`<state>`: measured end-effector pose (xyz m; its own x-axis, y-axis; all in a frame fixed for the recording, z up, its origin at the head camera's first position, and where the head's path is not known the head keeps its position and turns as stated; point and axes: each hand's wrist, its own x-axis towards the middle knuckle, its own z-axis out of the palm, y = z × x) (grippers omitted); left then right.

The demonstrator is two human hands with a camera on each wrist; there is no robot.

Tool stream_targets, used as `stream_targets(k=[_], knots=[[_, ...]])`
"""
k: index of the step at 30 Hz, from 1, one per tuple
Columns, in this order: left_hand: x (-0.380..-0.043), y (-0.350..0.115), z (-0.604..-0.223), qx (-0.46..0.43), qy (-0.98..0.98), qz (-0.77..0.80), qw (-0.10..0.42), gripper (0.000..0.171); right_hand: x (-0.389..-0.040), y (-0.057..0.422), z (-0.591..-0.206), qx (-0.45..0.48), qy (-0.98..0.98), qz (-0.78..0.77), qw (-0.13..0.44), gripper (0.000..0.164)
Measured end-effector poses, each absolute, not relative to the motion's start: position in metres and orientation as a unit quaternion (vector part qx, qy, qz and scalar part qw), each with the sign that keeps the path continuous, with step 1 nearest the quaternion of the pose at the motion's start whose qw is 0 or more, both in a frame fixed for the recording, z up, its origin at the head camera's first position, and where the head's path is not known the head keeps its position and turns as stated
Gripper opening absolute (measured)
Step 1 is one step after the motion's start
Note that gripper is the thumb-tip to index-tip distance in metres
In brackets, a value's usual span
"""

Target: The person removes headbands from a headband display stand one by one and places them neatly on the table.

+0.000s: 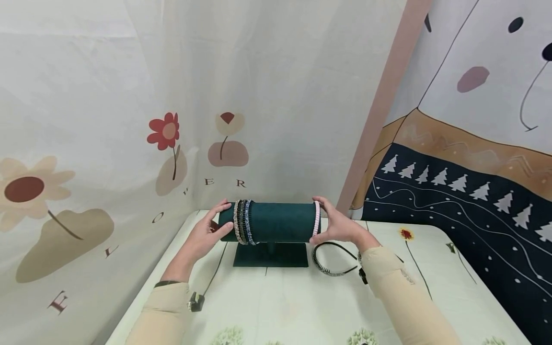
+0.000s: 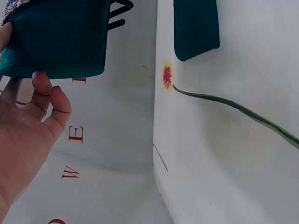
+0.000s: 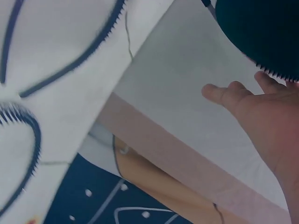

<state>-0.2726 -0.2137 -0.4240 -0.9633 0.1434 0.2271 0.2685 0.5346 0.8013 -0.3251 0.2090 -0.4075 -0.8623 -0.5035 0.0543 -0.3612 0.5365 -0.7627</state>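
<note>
A dark green velvet headband stand [image 1: 282, 223], a padded roll on a flat base [image 1: 271, 255], stands on the table. Toward its left end sit several glittery headbands [image 1: 243, 223], side by side. My left hand [image 1: 204, 235] holds the roll's left end, thumb in front and index finger over the top; two fingertips bend at the end's edge in the left wrist view. A pink headband [image 1: 317, 218] circles the right end. My right hand [image 1: 340, 226] grips it there, thumb at the lower front and fingers at the top. In the right wrist view, toothed edging shows beside the fingers.
Right of the base lies a black toothed headband [image 1: 329, 274] on the tablecloth, and another toothed band [image 3: 35, 135] shows in the right wrist view. Printed curtains [image 1: 280, 96] hang behind the table. Dark camera pieces [image 1: 196, 302] hang at the wrists.
</note>
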Motion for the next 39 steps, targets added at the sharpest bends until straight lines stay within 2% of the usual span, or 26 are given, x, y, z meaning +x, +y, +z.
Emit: stream_targets(k=[5, 14, 24, 39], knots=[[-0.273, -0.214, -0.426, -0.117, -0.872, -0.470, 0.064, 0.063, -0.323, 0.207, -0.418, -0.248, 0.834, -0.484, 0.089, 0.128], [-0.275, -0.214, -0.427, -0.114, -0.874, -0.468, 0.062, 0.064, -0.323, 0.203, -0.433, -0.222, 0.783, -0.570, 0.111, 0.105], [-0.275, -0.214, -0.427, -0.113, -0.874, -0.468, 0.062, 0.064, -0.325, 0.209, -0.430, -0.216, 0.751, -0.606, 0.152, 0.109], [-0.275, -0.215, -0.428, -0.113, -0.874, -0.470, 0.060, 0.064, -0.327, 0.214, -0.436, -0.203, 0.732, -0.633, 0.151, 0.109]])
